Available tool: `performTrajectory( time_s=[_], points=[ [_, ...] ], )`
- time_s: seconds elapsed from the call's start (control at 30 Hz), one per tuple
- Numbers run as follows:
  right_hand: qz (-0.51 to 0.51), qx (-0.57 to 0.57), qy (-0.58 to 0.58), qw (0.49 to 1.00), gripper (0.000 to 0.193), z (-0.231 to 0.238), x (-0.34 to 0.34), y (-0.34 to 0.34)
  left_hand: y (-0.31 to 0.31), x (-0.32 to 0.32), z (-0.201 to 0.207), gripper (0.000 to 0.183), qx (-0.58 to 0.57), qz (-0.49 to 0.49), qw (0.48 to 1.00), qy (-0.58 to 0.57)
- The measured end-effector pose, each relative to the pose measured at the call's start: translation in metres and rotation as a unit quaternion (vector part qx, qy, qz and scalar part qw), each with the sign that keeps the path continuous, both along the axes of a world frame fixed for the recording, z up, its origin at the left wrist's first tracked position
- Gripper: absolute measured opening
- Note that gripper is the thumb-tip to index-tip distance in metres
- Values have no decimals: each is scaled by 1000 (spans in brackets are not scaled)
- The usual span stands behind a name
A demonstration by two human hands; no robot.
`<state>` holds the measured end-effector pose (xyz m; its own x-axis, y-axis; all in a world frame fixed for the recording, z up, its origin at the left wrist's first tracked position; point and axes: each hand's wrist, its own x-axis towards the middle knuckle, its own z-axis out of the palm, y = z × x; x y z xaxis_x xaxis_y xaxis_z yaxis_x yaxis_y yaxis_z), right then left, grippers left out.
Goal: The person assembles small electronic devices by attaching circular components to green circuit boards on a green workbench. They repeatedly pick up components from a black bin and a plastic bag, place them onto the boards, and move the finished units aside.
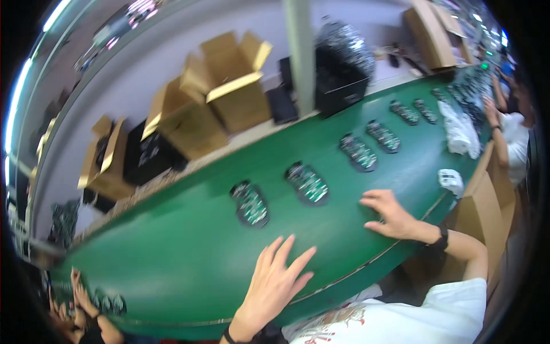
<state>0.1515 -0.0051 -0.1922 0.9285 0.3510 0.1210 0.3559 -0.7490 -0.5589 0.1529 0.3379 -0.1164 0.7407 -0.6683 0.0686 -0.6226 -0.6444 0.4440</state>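
Observation:
My left hand (272, 285) hovers over the green belt (189, 241) near its front edge, fingers spread, nothing in it. My right hand (391, 215) is farther right, also empty, its fingers slightly curled and apart. Above my left hand lies a dark oval unit with a green circuit board (250, 204). Just to its right is a second such board unit (308, 183). Beyond my right hand lie two more, a board unit (358, 152) and its neighbour (383, 136). None of them touches my hands.
Open cardboard boxes (238, 86) and a black bin (342, 86) line the far side, by a pale post (301, 57). White plastic bags (458, 132) and a small white bundle (451, 181) lie at right. Other people's hands (82, 295) work at far left and far right.

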Motion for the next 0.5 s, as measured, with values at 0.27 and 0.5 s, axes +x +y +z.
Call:
performTrajectory(
  time_s=[0.27, 0.5],
  points=[
    [-28, -135, -159, 978, 29, -16, 8, -12, 7, -4, -4, 43, -89, 32, 994, 51],
    [-6, -176, -196, 965, 29, 0, 60, -17, 13, 14, -12, 41, -135, 66, 986, 69]
  ],
)
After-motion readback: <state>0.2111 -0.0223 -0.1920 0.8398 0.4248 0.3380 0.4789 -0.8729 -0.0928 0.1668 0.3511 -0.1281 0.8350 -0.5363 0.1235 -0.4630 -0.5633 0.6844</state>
